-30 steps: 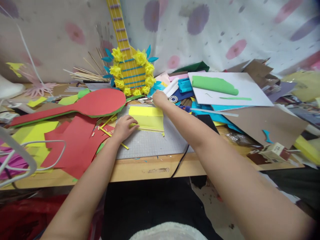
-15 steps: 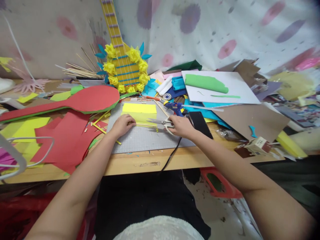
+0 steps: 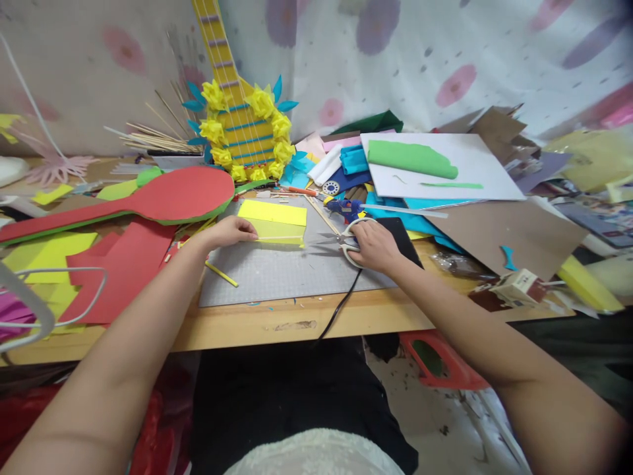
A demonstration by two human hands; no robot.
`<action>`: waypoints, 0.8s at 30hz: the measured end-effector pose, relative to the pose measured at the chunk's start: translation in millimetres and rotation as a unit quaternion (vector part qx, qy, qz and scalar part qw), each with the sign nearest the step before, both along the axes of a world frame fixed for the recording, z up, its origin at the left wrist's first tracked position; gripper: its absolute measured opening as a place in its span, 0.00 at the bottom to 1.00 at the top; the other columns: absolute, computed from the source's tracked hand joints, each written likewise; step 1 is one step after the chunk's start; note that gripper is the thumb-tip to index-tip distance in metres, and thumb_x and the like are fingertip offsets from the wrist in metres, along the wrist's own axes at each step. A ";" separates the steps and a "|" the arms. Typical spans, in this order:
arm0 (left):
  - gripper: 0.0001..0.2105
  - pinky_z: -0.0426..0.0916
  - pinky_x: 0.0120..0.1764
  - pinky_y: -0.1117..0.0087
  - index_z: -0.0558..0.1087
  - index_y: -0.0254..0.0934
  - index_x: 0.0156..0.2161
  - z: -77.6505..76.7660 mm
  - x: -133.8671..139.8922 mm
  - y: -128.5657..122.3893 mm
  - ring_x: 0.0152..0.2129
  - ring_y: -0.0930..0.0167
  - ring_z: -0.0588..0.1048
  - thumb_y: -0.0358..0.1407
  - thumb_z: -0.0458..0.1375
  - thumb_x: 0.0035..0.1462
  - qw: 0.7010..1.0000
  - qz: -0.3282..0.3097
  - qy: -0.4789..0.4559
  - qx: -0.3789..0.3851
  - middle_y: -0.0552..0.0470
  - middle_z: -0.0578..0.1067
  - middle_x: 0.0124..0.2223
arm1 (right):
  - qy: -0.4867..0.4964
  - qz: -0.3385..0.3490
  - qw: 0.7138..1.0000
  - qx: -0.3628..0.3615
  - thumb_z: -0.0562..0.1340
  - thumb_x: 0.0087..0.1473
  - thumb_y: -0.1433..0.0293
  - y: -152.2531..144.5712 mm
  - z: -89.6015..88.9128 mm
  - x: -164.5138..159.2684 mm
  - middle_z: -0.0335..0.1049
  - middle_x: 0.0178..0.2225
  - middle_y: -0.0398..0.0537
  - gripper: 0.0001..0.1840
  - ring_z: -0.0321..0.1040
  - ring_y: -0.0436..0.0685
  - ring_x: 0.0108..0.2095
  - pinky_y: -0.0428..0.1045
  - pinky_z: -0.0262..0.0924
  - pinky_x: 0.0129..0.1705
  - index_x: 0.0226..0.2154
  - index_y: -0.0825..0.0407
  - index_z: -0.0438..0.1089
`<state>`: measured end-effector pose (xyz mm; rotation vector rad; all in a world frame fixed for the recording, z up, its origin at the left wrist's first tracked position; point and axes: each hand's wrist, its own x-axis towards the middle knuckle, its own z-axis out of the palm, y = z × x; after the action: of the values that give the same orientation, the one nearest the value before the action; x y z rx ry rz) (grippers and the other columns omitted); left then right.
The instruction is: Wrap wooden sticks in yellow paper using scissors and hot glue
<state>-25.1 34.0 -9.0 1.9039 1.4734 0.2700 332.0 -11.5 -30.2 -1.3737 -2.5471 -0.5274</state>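
Observation:
In the head view my left hand (image 3: pixel 232 231) is closed, pinching one end of a thin pale stick (image 3: pixel 279 237) that lies along the near edge of a yellow paper sheet (image 3: pixel 279 229). The sheet's far part, a brighter yellow strip (image 3: pixel 271 212), rests on the grey cutting mat (image 3: pixel 267 274). A small yellow bit hangs at the stick's right end. My right hand (image 3: pixel 376 245) grips white-handled scissors (image 3: pixel 350 244). Their blades are spread and point left, apart from the paper. A short yellow stick (image 3: pixel 221 274) lies nearer me on the mat.
A blue glue gun (image 3: pixel 349 210) and a black phone (image 3: pixel 403 239) lie around my right hand. A black cable (image 3: pixel 341 303) crosses the table's front edge. Leftward are a red paddle-shaped piece (image 3: pixel 182 194) and red paper (image 3: pixel 131 264). A flower-trimmed yellow instrument model (image 3: pixel 247 135) stands behind.
My right hand has moved the scissors right, away from the stick, and their blades have opened wider. My left hand has shifted slightly left and up with the stick and paper.

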 end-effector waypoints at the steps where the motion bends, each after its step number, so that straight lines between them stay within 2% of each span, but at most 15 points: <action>1: 0.16 0.62 0.32 0.71 0.75 0.36 0.30 -0.4 -0.5 0.7 0.29 0.70 0.70 0.46 0.59 0.40 1.000 -0.003 -0.001 -0.009 0.52 0.76 0.30 | -0.005 0.001 1.000 0.007 0.56 0.49 0.57 1.3 -1.2 -2.8 0.66 0.32 0.55 0.19 0.59 0.59 0.35 0.51 0.48 0.38 0.35 0.57 0.64; 7: 0.16 0.61 0.31 0.72 0.75 0.37 0.30 -5.6 -2.5 5.0 0.29 0.70 0.69 0.47 0.60 0.38 1.000 -0.006 -0.008 -0.027 0.53 0.75 0.30 | -0.021 0.026 0.999 0.015 0.56 0.49 0.57 8.1 -1.3 -17.4 0.66 0.32 0.54 0.18 0.59 0.59 0.34 0.50 0.47 0.36 0.34 0.57 0.65; 12: 0.17 0.60 0.31 0.72 0.76 0.37 0.30 -2.5 -0.6 5.5 0.29 0.70 0.69 0.47 0.60 0.36 0.999 -0.002 0.007 -0.035 0.52 0.75 0.30 | -0.032 0.035 0.999 0.016 0.55 0.50 0.58 9.8 0.2 -21.4 0.67 0.32 0.54 0.17 0.60 0.59 0.35 0.50 0.47 0.36 0.34 0.56 0.65; 24: 0.17 0.60 0.30 0.72 0.76 0.37 0.30 -4.4 -2.6 8.2 0.28 0.70 0.69 0.48 0.59 0.37 0.999 -0.017 0.013 -0.034 0.52 0.76 0.29 | -0.047 0.005 0.998 -0.048 0.56 0.50 0.60 6.0 -1.9 -26.4 0.69 0.34 0.54 0.16 0.62 0.58 0.36 0.49 0.46 0.31 0.36 0.55 0.64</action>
<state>-27.6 42.2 -13.4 1.8838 1.4471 0.1783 305.6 -5.5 -32.1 -1.3984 -2.6863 -0.4840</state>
